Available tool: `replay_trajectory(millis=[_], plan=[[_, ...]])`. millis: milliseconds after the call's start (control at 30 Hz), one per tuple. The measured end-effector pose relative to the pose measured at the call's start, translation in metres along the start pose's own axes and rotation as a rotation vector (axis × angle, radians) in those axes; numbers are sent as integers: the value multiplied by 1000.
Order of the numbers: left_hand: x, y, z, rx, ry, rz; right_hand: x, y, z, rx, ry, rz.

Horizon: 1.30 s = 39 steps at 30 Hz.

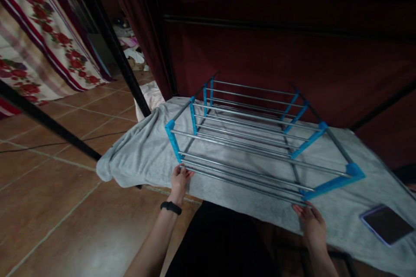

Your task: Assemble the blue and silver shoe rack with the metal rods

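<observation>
Rack (253, 138) of silver rods and blue plastic end pieces sits on the grey blanket (139, 156) spread over the bed, and we've got a grip on each near corner: left hand (180, 179) with fingers curled shut around the rod ends at the blue corner piece, right hand (310, 218) touching the rod ends at the other corner, though we can't tell if those fingers actually close on them. Long axis runs left to right across our view, tiers receding away from us toward the dark red curtain (292, 60). Tablet (386, 224) lies flat on the blanket, near the right hand.
</observation>
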<state>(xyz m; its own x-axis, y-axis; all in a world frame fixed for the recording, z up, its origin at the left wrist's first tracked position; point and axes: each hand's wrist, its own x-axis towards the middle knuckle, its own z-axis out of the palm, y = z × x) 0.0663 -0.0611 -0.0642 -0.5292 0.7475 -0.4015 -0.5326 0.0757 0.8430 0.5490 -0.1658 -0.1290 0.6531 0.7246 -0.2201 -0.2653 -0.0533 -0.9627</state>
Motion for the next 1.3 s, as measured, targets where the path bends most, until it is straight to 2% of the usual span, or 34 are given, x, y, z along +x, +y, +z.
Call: replay_trajectory(millis=[433, 967, 1167, 1300], plan=[[-5, 6, 4, 42, -46, 1, -9, -14, 16, 23, 44, -19], [3, 9, 7, 92, 34, -12, -10, -23, 30, 97, 86, -9], [0, 13, 7, 108, -58, -8, -9, -22, 30, 121, 82, -3], [-1, 12, 7, 140, -65, 45, -9, -21, 30, 131, 77, 3]])
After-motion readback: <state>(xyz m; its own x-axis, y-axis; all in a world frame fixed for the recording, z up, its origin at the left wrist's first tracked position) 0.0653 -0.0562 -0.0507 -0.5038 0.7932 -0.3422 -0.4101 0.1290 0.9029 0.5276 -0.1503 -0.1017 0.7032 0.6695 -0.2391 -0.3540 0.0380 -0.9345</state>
